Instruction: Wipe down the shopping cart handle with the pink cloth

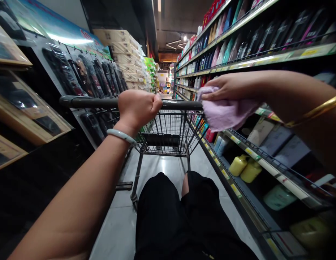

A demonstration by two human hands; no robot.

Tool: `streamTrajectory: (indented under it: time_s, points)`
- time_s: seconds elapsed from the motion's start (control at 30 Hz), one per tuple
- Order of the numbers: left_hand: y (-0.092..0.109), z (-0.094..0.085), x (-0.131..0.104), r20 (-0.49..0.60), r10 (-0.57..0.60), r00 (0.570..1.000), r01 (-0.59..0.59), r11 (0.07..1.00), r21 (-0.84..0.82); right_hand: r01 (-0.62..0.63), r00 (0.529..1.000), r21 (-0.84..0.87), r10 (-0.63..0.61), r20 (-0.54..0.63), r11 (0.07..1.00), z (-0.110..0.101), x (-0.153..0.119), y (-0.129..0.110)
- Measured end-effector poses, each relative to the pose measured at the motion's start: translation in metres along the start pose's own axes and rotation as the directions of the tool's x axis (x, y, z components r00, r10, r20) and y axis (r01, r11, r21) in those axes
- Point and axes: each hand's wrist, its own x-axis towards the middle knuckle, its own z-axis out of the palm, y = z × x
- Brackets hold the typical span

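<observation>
A dark grey handle bar runs across the near end of a black wire shopping cart. My left hand is closed around the bar, left of its middle. At the bar's right end, my right hand grips a light purple cloth that hangs down below the fingers. The cloth touches or overlaps the bar's end there; whether it is wrapped around the bar I cannot tell. A pale bangle circles my left wrist, and a gold one my right.
Shelves of bottles line the right side, with yellow bottles low down. On the left hang packaged black items, beside framed boxes. Stacked cartons stand farther along. Grey tiled floor runs down the aisle.
</observation>
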Motion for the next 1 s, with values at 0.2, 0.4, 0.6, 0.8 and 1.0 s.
streamTrajectory:
  time_s: [0.2, 0.4, 0.6, 0.8, 1.0]
  points:
    - [0.017, 0.008, 0.005, -0.038, 0.0, 0.999, -0.001, 1.0, -0.024, -0.064, 0.997, 0.036, 0.065, -0.041, 0.997, -0.003, -0.016, 0.02]
    - [0.032, 0.011, 0.008, -0.052, -0.02, 0.998, 0.014, 0.994, -0.11, 0.033, 0.964, -0.028, -0.039, -0.263, 0.999, 0.02, -0.022, -0.02]
    - [0.025, 0.017, 0.009, -0.117, 0.038, 0.992, -0.054, 0.989, -0.136, 0.147, 0.897, -0.045, -0.152, -0.415, 0.988, 0.044, 0.006, -0.068]
    - [0.002, 0.025, 0.011, -0.121, 0.008, 0.993, -0.034, 0.975, -0.218, 0.092, 0.941, 0.005, -0.085, -0.327, 0.996, 0.037, 0.008, -0.056]
    - [0.001, 0.029, 0.015, -0.077, -0.038, 0.996, 0.026, 0.987, -0.156, -0.132, 0.95, -0.088, 0.101, -0.294, 0.987, 0.029, -0.004, -0.023]
